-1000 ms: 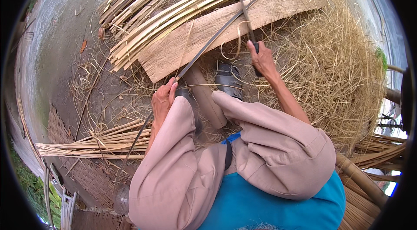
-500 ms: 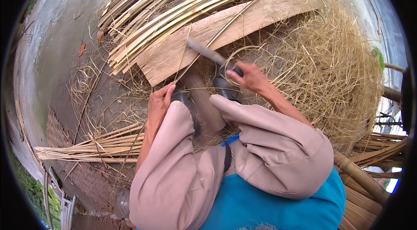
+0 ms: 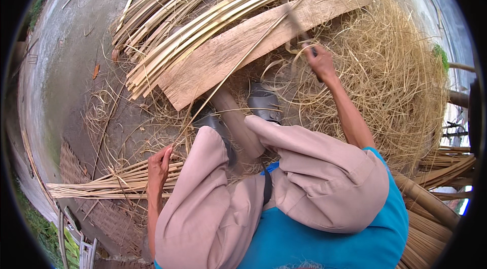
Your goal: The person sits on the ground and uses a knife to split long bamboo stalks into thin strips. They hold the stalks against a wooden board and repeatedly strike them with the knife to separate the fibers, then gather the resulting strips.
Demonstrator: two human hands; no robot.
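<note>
My left hand (image 3: 160,162) is closed, pinching the lower end of a long, thin bamboo strip (image 3: 221,85) beside my left knee. The strip slants up and away to the right, across a flat wooden plank (image 3: 195,76). Wrapped around the handle of a knife (image 3: 298,26), my right hand (image 3: 320,64) is out beyond my right knee. The blade points up and to the left over the plank, blurred by motion, close to the strip. A curled shaving hangs near the knife handle.
Pale split strips (image 3: 223,9) lie in a bundle behind the plank. A heap of curly shavings (image 3: 385,81) spreads on the right. More thin strips (image 3: 106,186) lie at my left, over a woven mat (image 3: 109,223). A round log (image 3: 236,119) sits between my dark shoes (image 3: 264,101).
My left hand has moved back toward me and left, drawing the strip along. My right hand has swung the knife forward and to the right, its blade turning more upright.
</note>
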